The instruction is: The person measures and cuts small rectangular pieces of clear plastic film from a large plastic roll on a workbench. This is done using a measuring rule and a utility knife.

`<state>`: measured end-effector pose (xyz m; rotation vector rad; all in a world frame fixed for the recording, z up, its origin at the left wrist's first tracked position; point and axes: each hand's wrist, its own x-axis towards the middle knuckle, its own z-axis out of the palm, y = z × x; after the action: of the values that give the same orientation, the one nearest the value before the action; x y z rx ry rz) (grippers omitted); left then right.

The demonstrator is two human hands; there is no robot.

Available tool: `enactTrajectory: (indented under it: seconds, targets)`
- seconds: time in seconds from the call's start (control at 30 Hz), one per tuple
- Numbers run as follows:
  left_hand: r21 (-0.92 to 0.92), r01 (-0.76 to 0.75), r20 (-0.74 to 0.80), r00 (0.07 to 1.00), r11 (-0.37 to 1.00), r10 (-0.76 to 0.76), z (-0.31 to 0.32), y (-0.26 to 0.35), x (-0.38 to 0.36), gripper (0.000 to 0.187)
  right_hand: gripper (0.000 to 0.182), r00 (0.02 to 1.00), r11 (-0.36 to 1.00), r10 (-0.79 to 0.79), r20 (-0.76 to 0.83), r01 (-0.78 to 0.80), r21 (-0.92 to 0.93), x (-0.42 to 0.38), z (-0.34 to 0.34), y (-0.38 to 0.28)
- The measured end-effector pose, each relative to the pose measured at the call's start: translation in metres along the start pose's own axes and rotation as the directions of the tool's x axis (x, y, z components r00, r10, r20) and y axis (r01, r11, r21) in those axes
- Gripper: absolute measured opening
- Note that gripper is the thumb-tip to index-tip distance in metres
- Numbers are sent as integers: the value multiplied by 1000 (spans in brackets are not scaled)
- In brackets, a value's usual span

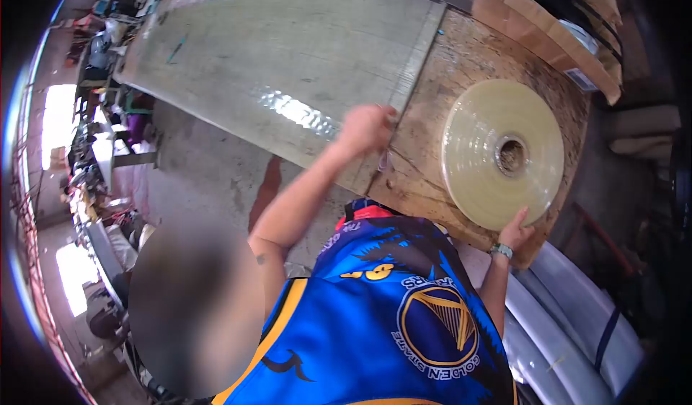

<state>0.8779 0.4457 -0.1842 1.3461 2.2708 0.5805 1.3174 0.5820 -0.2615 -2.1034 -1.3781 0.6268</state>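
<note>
My left hand (367,129) is closed above the seam between the pale sheet-covered surface (238,37) and the bare wooden tabletop (425,59). Anything pinched in its fingers is too small to make out. A large flat roll of clear yellowish film (468,145) lies on the wood, its round core hole facing up. My right hand (515,232), with a watch at the wrist, grips the roll's near edge, one finger over the rim and the others partly hidden.
An open cardboard box (533,26) with dark items stands at the back right. Long silvery wrapped rolls (569,318) lie below the table's right side. Cluttered shelves and machine parts (101,51) line the left. A blurred round patch hides the lower left.
</note>
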Motion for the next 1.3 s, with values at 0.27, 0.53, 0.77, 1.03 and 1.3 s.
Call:
enactTrajectory:
  seconds: [0.27,0.53,0.77,1.03,1.3]
  targets:
    - [420,-153,78,988,894,132,-95,-96,100,11,86,997,997,45,-70,-49,-54,-6,-1,-6]
    - [525,-124,176,984,842,36,-152,-180,179,17,46,943,929,228,243,-285,235,-65,-7,3]
    - [583,-79,238,968,808,-77,-187,-255,212,26,61,996,987,78,47,-84,138,-54,-34,23]
    - [-82,-183,37,982,980,187,-129,-35,117,76,65,985,985,-168,-39,169,36,71,-63,-5]
    - [-125,73,-127,988,989,-89,111,144,68,91,63,654,712,-685,321,694,105,212,15,-118]
